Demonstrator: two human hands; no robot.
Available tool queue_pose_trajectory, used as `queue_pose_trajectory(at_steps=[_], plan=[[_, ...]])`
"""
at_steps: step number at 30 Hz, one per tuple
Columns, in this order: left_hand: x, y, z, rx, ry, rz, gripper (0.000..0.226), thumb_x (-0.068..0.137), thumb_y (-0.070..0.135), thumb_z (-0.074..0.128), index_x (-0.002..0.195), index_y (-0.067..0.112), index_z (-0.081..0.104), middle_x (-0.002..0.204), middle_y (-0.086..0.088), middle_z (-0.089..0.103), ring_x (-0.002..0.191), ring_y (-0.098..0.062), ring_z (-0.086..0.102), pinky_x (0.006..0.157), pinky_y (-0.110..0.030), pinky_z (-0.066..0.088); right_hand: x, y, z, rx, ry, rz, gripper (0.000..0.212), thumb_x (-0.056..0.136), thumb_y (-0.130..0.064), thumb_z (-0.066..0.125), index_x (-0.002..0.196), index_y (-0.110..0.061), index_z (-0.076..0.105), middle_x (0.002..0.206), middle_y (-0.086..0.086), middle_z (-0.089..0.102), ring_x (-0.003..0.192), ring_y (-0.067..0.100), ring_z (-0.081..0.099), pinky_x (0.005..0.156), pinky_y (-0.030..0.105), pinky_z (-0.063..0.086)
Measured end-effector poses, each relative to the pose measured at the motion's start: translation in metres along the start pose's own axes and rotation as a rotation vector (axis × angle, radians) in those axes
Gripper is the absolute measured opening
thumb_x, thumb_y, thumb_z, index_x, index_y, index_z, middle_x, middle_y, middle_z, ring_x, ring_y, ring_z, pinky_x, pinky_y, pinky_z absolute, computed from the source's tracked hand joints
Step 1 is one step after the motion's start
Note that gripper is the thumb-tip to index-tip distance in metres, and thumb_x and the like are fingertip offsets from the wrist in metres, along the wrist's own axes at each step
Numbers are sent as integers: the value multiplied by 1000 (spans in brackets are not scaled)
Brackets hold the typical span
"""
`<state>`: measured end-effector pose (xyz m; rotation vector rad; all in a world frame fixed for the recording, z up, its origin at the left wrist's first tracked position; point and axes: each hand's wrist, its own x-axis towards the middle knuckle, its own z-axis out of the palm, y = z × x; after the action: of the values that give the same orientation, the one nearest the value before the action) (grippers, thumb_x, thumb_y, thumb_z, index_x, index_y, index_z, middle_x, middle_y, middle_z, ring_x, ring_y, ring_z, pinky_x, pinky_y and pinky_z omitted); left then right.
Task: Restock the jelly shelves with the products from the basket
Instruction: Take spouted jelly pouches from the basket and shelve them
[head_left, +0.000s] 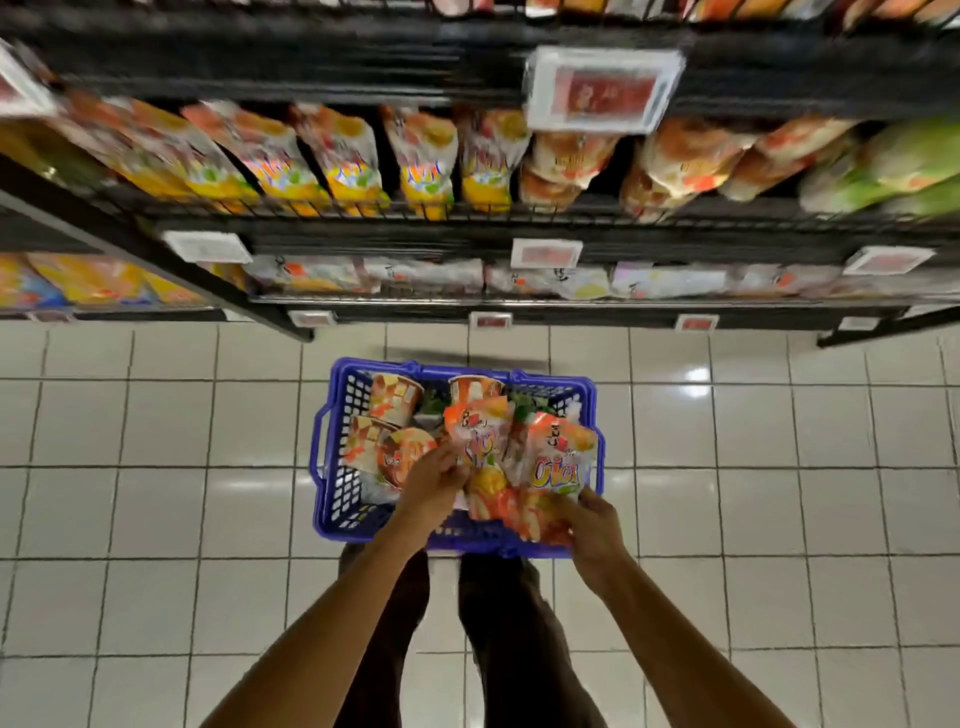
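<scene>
Both of your hands were down in the basket, each closed on a jelly pouch. Your left hand (434, 486) pinched the lower left edge of the middle pouch (480, 434), fingers curled onto the film. Your right hand (595, 522) gripped the bottom of the right pouch (558, 460) at the basket's near right corner, thumb on top. I could not tell how many packs the right fingers caught underneath, because more orange pouches (511, 512) lay bunched between your two hands.

These pouches looked light, soft and slick. The crinkly film bends and slides, so a pinch at one edge would likely let a pack droop or slip. Taking each across its sealed end, or flat round the body, seemed the safer hold. Squeezing hard looked unwise, since the jelly inside would give.

Beyond your hands, printed cups (395, 397) stood and lay along the far and left sides of the blue basket (441, 371), which sat on the tiled floor (156, 441) at your feet. Above it, matching pouches (353, 156) stood in rows along the left half of the middle shelf (467, 228), where these probably belonged.
</scene>
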<state>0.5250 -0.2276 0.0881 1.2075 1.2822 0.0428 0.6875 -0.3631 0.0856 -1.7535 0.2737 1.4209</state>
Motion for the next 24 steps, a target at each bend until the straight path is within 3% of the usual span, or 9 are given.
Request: queue_pose_trajectory(at_steps=[4,6,9,11,13,15,18,20,24], plan=[[-63,86,-57,-404,-19,37,32,97,-4,47,118,19,51,84,9,59,60,2,63,53,-18,53,-75,-81,41,168,-190,-67,30,75,-6,64,103,2,59,85,21,66,70,30,66,62,35,56],[-92,133,-87,-697,-43,44,34,95,-11,38,109,18,52,66,8,58,47,-4,56,41,-18,46,-120,-121,65,214,-304,-110,47,69,-13,72,114,-3,61,96,19,69,80,31,68,71,40,56],[-135,208,-129,-889,-81,126,22,92,8,49,98,21,65,69,3,70,55,-9,63,51,-21,50,-183,-172,105,179,-387,-259,47,72,-12,70,118,-8,64,108,17,71,95,31,68,85,46,53],[-165,249,-158,-847,-98,207,30,89,34,55,114,22,67,101,-3,74,88,-16,71,73,-30,58,-224,-204,133,132,-387,-372,58,71,-11,73,128,-9,60,121,17,67,111,33,63,98,53,47],[-188,279,-184,-731,-43,278,55,85,33,70,135,20,52,127,-8,61,116,-25,58,98,-43,48,-260,-233,157,112,-419,-441,66,71,-15,76,134,-9,55,130,17,63,119,37,58,101,57,45],[-213,307,-214,-639,-7,386,55,71,32,80,123,27,61,116,-8,62,105,-25,58,85,-37,49,-297,-264,178,86,-459,-553,60,67,-19,79,124,-10,62,123,18,67,110,35,64,94,52,51],[-251,347,-250,-466,21,525,38,63,52,82,93,30,74,86,-3,70,73,-16,63,58,-23,50,-349,-304,200,8,-522,-744,43,64,-32,85,103,-19,74,97,7,75,78,17,72,64,31,58],[-276,373,-272,-414,90,613,37,63,57,79,83,26,76,69,1,69,56,-10,61,49,-21,49,-381,-326,215,10,-539,-852,32,67,-29,81,98,-24,76,97,4,76,81,14,72,66,28,57],[-319,421,-307,-349,256,758,31,61,55,80,77,29,76,70,0,74,55,-8,66,51,-26,53,-429,-363,238,54,-499,-1035,31,65,-23,80,95,-17,75,100,10,76,86,18,72,75,34,60]])
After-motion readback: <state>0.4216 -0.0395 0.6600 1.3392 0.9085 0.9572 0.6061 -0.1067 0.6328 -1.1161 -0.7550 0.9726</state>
